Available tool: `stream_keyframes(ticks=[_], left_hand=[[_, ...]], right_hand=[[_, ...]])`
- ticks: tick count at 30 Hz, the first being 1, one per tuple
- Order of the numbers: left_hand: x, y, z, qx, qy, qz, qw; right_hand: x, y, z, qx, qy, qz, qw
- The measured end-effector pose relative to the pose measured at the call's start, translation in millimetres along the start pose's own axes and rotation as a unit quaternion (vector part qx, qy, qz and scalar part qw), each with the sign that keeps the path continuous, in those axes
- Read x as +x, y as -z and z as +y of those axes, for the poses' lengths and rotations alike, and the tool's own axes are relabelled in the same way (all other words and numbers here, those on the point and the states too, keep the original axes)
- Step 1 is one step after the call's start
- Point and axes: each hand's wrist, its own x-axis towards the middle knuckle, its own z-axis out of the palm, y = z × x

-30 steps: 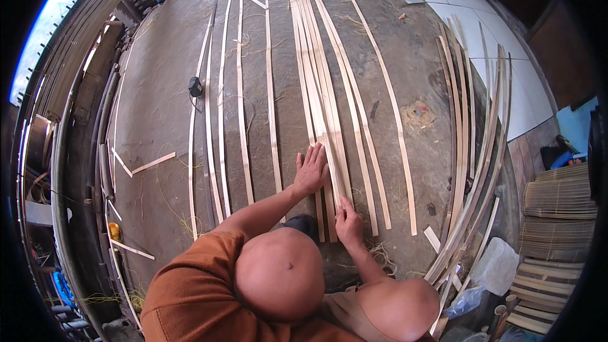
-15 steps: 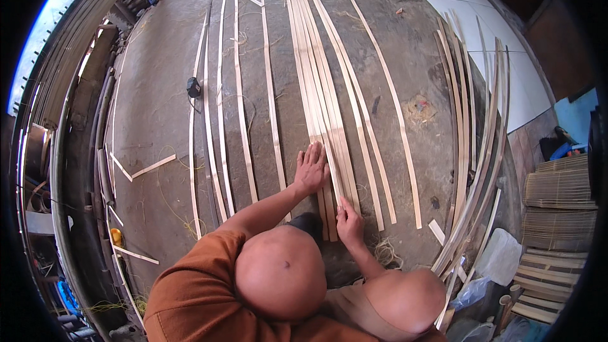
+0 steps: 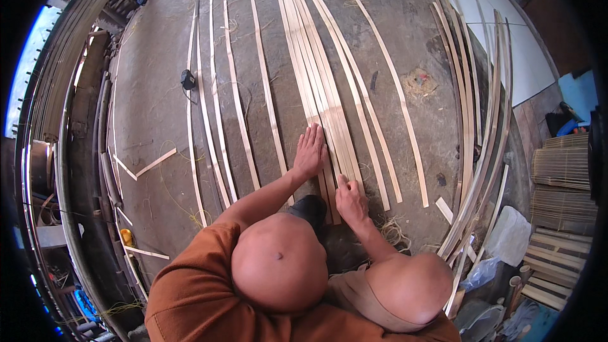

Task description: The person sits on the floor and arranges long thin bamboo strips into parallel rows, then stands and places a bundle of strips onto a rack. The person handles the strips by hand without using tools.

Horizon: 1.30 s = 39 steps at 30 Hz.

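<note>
Several long, pale bamboo strips (image 3: 311, 57) lie side by side on the concrete floor, running away from me between my knees. My left hand (image 3: 310, 152) rests flat on the near part of this row, its fingers stretched out and close together. A little nearer and to the right, my right hand (image 3: 352, 201) has curled fingers closed at a strip in the row. That hand covers part of the strip, so the exact grip is hard to see. Past my hands the strips lie flat, with darker joint bands across them.
Single strips lie spaced out left and right, one (image 3: 405, 107) at the right. A small black box-shaped thing (image 3: 188, 80) sits among those at left. More strips (image 3: 465, 76) stand in a bundle at right, near slatted bamboo panels (image 3: 560, 168). Bamboo poles (image 3: 73, 69) line the left side.
The strip my right hand held slightly raised now lies down in the row. My right hand has shifted slightly; my left hand stays flat on the strips. The whole view has shifted a little.
</note>
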Motion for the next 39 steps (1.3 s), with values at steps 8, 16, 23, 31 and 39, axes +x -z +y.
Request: stream_keyframes(ticks=[8,16,23,31,39], left_hand=[[5.2,-5.9,1.6,0.011,0.030,-0.035,0.999],[9.6,-7.1,-2.0,0.007,0.041,-0.023,0.999],[9.8,-9.5,-7.6,-0.038,-0.003,-0.018,0.999],[13.3,-4.3,16.7,0.019,0.043,0.024,0.999],[20.1,-7.4,74.9,0.029,-0.040,-0.113,0.992]], right_hand=[[6.3,3.8,2.4,-0.082,0.009,-0.018,0.996],[3.6,-0.1,12.7,-0.029,0.034,0.036,0.998],[5.6,-0.1,12.3,-0.014,0.003,0.000,1.000],[3.9,48.3,48.8,0.065,-0.059,0.131,0.988],[-8.5,63.7,82.0,-0.011,-0.089,0.125,0.988]])
